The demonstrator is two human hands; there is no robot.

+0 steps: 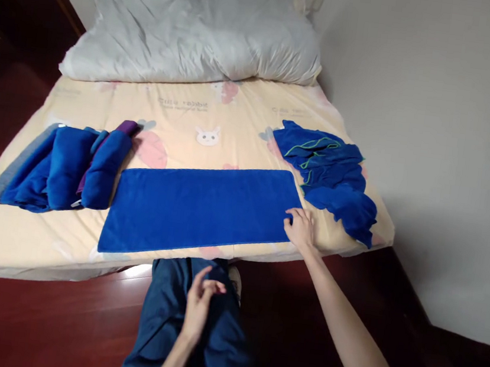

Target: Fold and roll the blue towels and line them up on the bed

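One-handed: touching the right end of the blue cloth (201, 211), laid flat on the bed (247, 124) between rolled bundles (72, 168) and a crumpled heap (331, 167), with the right hand (301, 229); cannot tell whether pinching. Holding nothing in the loose left hand (200, 302). Apparently straightening; probably calls next for an edge grip.

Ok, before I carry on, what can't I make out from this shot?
All in the head view:
- Right hand: pinching the cloth or just resting on it; its curled fingers hide the contact.
- Crumpled pile: number of pieces; overlapping folds hide it.
- Sheet: the smallest lettering is too tiny and faint to read.
- Shoe: mostly hidden by the trousers.
- Right forearm: cut off by the bottom edge.
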